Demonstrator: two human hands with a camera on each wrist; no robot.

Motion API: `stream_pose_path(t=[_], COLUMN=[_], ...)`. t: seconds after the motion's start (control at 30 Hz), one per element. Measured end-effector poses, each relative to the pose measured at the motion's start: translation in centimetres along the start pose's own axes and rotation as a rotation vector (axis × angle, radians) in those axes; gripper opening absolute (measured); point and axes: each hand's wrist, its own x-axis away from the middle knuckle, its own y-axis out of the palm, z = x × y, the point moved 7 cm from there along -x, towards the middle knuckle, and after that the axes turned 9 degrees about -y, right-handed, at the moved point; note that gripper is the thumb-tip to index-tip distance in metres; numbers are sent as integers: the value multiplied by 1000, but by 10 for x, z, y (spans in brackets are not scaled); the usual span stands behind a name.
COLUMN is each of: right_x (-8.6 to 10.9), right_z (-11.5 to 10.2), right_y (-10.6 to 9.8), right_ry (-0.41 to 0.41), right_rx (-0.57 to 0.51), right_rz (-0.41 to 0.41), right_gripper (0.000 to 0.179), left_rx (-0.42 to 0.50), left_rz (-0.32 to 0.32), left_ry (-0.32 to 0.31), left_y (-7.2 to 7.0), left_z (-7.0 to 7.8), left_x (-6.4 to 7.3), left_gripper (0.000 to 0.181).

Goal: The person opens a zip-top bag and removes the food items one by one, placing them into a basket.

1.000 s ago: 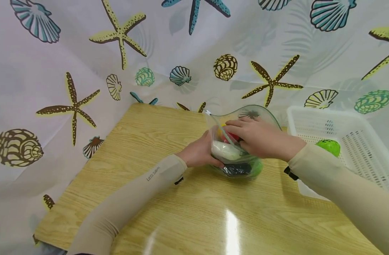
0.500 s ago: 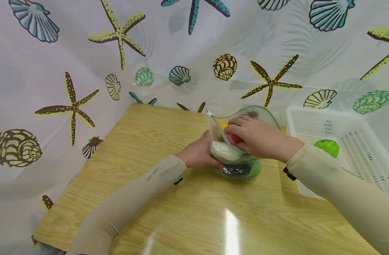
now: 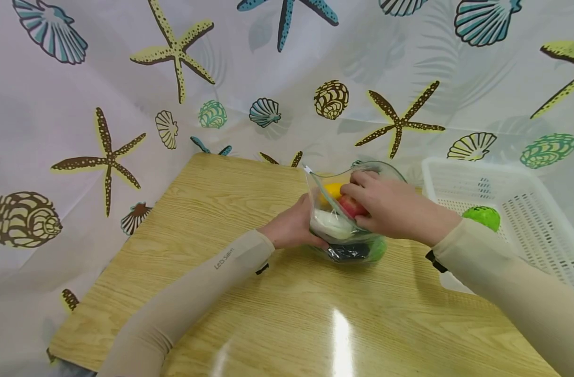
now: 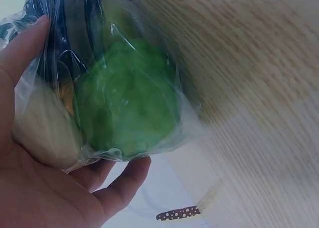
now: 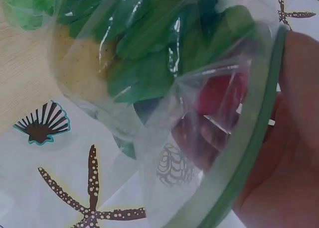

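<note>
A clear zip bag [image 3: 318,184] with a green-edged mouth stands on the table, packed with toy-like produce. My left hand [image 3: 291,225] grips its left side, thumb in front and fingers round behind. My right hand [image 3: 392,204] reaches into the mouth, its fingers around a red apple [image 3: 350,206]. Beside the apple show a yellow piece [image 3: 333,192] and a white oblong piece [image 3: 333,224]; a dark piece [image 3: 349,252] lies lower down. A bumpy green piece [image 4: 129,98] fills the bag's corner in the left wrist view. Green leaves [image 5: 149,63] and a speckled tan piece [image 5: 82,63] appear in the right wrist view.
A white perforated basket [image 3: 527,180] stands to the right, partly behind the right forearm, with a green piece [image 3: 482,217] inside. Wooden table [image 3: 211,209] extends left and in front. A curtain [image 3: 287,73] printed with shells and starfish hangs right behind the table.
My right hand has shifted slightly right, exposing more of the apple and the yellow piece. The bag's rim has dropped slightly at the back. My left hand stays in place.
</note>
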Motion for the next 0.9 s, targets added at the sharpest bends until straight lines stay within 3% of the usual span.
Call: stream_pose_path(t=[0.3, 0.53, 0.9], right_x=[12, 24, 59], right_z=[7, 8, 19], right_y=[-17, -35, -81], right_ry=[60, 102, 115], right_rx=[-57, -89, -71], right_rz=[41, 69, 250], right_gripper=[50, 55, 57], left_rx=[-27, -11, -54], left_rz=[28, 31, 28], left_ry=[-36, -23, -41], left_y=[-1, 1, -1], left_z=[1, 0, -1], left_x=[1, -1, 1], left_gripper=[136, 136, 138])
